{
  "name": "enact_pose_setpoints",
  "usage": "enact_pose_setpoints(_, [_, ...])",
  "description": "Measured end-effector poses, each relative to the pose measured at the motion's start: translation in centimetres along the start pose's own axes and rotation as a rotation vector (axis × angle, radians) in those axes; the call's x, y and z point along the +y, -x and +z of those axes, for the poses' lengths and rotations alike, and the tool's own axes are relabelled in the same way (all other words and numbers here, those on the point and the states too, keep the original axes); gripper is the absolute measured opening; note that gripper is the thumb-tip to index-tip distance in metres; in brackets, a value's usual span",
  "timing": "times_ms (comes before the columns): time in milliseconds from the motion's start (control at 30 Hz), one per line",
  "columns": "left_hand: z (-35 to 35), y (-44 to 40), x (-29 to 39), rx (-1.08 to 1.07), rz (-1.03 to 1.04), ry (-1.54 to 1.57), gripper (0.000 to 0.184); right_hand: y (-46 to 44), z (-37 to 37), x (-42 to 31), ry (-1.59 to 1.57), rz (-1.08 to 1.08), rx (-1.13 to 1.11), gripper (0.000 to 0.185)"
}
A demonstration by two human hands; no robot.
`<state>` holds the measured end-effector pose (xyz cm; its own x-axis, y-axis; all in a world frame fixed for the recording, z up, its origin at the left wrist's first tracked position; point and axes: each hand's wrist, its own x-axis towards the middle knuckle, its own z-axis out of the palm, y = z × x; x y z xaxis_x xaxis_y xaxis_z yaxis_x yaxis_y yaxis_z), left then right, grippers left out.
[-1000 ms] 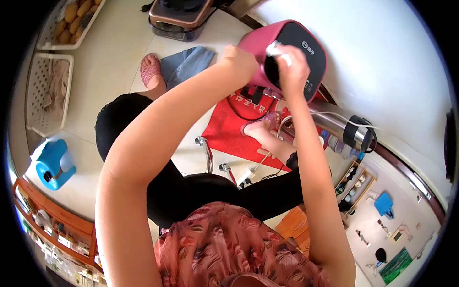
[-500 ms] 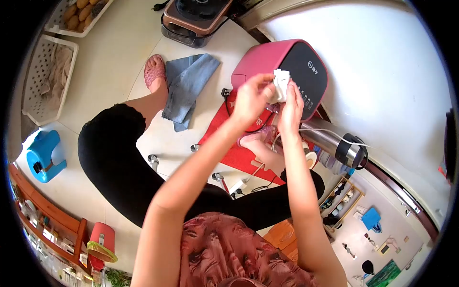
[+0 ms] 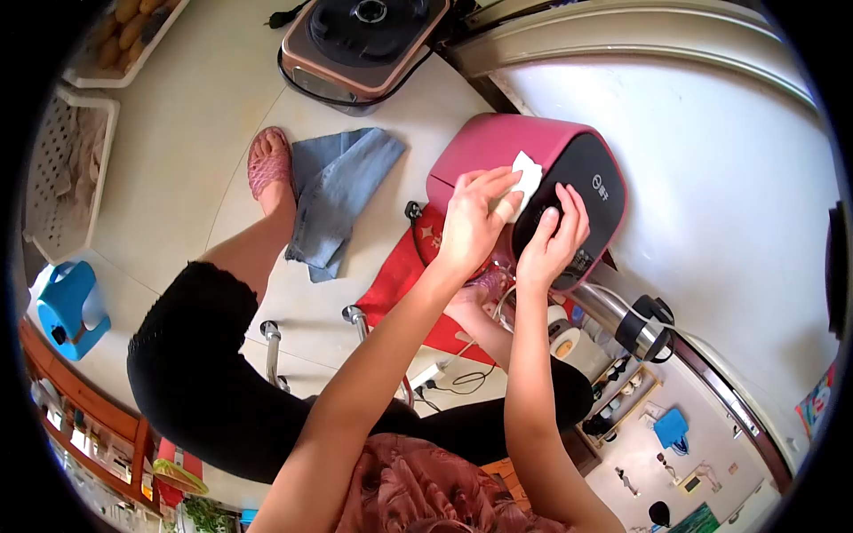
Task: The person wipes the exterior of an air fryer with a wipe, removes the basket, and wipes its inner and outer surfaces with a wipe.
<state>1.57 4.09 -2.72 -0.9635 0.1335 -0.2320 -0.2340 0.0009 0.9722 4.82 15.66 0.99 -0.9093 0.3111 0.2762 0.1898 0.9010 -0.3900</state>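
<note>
A pink air fryer (image 3: pixel 498 147) with a glossy black front panel (image 3: pixel 582 182) stands in front of me. My left hand (image 3: pixel 475 218) has its fingers closed on a folded white tissue (image 3: pixel 528 173), which lies at the edge between the pink body and the black panel. Close by on the right, my right hand (image 3: pixel 555 242) holds nothing, its fingers apart and curved over the lower part of the panel. The fingertips seem to touch the panel or hover just off it. Both hands partly hide the fryer's lower front.
A blue denim cloth (image 3: pixel 342 191) lies on the tiled floor beside my foot. Behind it sits a brown and black kitchen appliance (image 3: pixel 360 53). A red mat (image 3: pixel 400 284), a power strip (image 3: pixel 429 373) and a steel flask (image 3: pixel 622 324) are near the fryer. White baskets (image 3: pixel 105 133) stand left.
Both hands were together around the tissue. Now they are apart: the left keeps the tissue against the fryer, and the right has let go and opened over the panel. The view has shifted slightly.
</note>
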Motion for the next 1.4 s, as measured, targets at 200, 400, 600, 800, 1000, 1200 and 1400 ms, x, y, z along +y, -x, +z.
enact_pose_setpoints(200, [0.7,-4.3,-7.7,0.057,-0.147,-0.133,0.027,0.1,0.9,0.3,-0.009,0.038,0.005,0.033])
enact_pose_setpoints(400, [1.6,-8.1,-7.0,-0.009,-0.199,-0.081,0.034,0.0,0.7,0.3,-0.003,0.033,-0.022,0.037])
enact_pose_setpoints(600, [3.6,-11.0,-9.5,-0.013,-0.064,0.061,0.025,0.0,0.9,0.4,-0.008,0.030,-0.038,0.038])
enact_pose_setpoints(800, [3.0,-13.6,-13.8,-0.046,-0.276,-0.242,0.024,-0.2,0.6,0.2,0.005,0.040,-0.076,0.039])
enact_pose_setpoints(1000, [3.5,-13.0,-10.3,-0.178,-0.006,0.114,0.030,-0.4,0.5,0.3,0.018,0.027,-0.099,0.040])
enact_pose_setpoints(1200, [2.6,-11.8,-9.1,-0.136,-0.083,-0.039,0.023,-0.3,0.5,0.4,-0.008,0.036,-0.100,0.039])
enact_pose_setpoints(1400, [1.3,-10.4,-7.3,-0.155,0.086,-0.205,0.026,-0.3,0.7,0.5,-0.032,0.051,-0.066,0.039])
